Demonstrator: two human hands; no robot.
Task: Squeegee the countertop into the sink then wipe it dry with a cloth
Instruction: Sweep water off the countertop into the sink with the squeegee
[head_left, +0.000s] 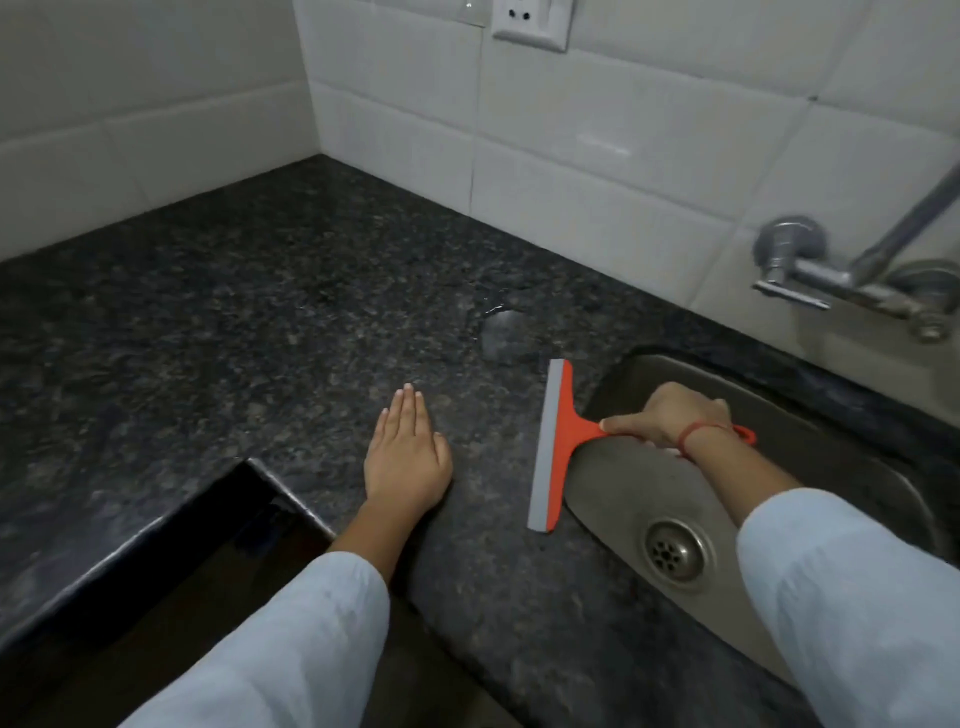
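Head view: right hand (670, 418) grips an orange plastic squeegee (553, 447), its grey blade on the speckled granite surface (234, 312) beside the steel sink (675, 493). At nine o'clock, left hand (408, 460) lies flat, fingers together.

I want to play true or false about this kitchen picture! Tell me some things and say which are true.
1. The right hand holds the orange squeegee. True.
2. The left hand holds a cloth. False: it lies flat and empty on the countertop.
3. The squeegee blade sits at the sink edge. True.
4. Water runs from the tap. False: none is running.
5. A puddle lies behind the squeegee. True.
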